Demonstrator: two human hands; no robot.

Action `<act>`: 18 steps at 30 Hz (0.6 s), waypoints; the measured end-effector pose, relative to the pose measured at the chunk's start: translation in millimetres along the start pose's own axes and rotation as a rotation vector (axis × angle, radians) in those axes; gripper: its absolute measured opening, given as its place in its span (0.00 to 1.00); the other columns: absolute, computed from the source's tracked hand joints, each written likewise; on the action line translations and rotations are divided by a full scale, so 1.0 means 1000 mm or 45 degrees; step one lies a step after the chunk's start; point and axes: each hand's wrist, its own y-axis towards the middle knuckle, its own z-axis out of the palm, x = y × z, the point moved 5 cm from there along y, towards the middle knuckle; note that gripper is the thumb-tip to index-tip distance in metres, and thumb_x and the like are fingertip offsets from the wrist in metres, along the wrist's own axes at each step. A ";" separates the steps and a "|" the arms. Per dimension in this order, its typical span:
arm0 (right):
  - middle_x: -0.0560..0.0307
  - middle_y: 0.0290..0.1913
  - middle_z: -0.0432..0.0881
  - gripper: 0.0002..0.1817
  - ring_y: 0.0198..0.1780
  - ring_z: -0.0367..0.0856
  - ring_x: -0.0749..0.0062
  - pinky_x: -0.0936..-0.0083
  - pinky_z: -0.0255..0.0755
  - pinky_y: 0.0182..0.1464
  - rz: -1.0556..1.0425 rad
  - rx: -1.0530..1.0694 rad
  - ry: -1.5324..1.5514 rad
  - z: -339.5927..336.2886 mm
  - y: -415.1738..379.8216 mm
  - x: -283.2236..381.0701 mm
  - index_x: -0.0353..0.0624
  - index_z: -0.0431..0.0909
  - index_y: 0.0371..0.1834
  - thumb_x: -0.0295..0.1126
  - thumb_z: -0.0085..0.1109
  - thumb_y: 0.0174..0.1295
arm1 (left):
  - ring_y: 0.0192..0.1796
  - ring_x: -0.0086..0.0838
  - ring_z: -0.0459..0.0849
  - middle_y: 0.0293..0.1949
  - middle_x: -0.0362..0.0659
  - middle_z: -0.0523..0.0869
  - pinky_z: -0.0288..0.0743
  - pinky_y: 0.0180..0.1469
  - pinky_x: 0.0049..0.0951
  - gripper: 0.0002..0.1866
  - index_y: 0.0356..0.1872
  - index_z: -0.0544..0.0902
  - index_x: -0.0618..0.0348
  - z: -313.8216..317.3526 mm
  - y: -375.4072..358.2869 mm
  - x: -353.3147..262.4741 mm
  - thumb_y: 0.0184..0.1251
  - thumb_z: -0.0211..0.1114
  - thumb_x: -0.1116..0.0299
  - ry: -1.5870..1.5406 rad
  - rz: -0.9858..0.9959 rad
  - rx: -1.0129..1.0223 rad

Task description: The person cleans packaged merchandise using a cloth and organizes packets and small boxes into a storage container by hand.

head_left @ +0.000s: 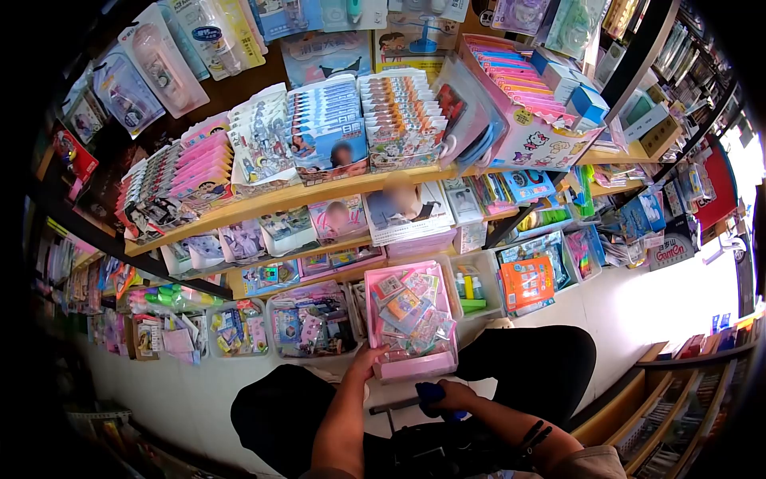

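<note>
My left hand (366, 362) has its fingers closed on the lower left edge of a pink plastic bin (415, 366). Several clear packets (405, 307) of small colourful goods lie in that bin. Just below the bin, my right hand (456, 396) is wrapped round a dark blue object (432, 393) whose kind I cannot make out. A thin dark bar (393, 405) shows beside the blue object, between my legs.
White bins of packaged goods (313, 321) line the floor on both sides of the pink bin. Wooden shelves (299, 197) rise ahead with rows of boxed packets. A wooden rack (666, 399) stands at the lower right.
</note>
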 end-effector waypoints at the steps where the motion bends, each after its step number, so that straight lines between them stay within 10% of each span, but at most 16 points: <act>1: 0.43 0.45 0.78 0.37 0.46 0.77 0.52 0.65 0.70 0.49 0.024 -0.049 0.002 -0.002 0.005 -0.005 0.40 0.71 0.49 0.54 0.66 0.39 | 0.39 0.32 0.79 0.39 0.42 0.79 0.74 0.39 0.34 0.20 0.49 0.73 0.60 0.003 -0.007 -0.005 0.53 0.64 0.75 -0.013 -0.012 0.001; 11: 0.34 0.42 0.77 0.35 0.45 0.77 0.44 0.59 0.70 0.47 0.606 -0.795 0.477 -0.055 0.004 -0.033 0.33 0.62 0.46 0.51 0.63 0.46 | 0.39 0.34 0.79 0.40 0.43 0.77 0.74 0.38 0.36 0.24 0.53 0.69 0.58 -0.006 -0.047 -0.030 0.52 0.65 0.73 -0.034 0.017 -0.075; 18: 0.45 0.62 0.60 0.42 0.65 0.56 0.63 0.71 0.51 0.64 -0.141 -0.857 1.466 -0.081 0.010 0.000 0.34 0.53 0.64 0.55 0.54 0.57 | 0.44 0.42 0.81 0.41 0.49 0.80 0.74 0.45 0.44 0.20 0.49 0.70 0.60 -0.049 -0.073 -0.033 0.56 0.64 0.68 -0.004 0.150 -0.095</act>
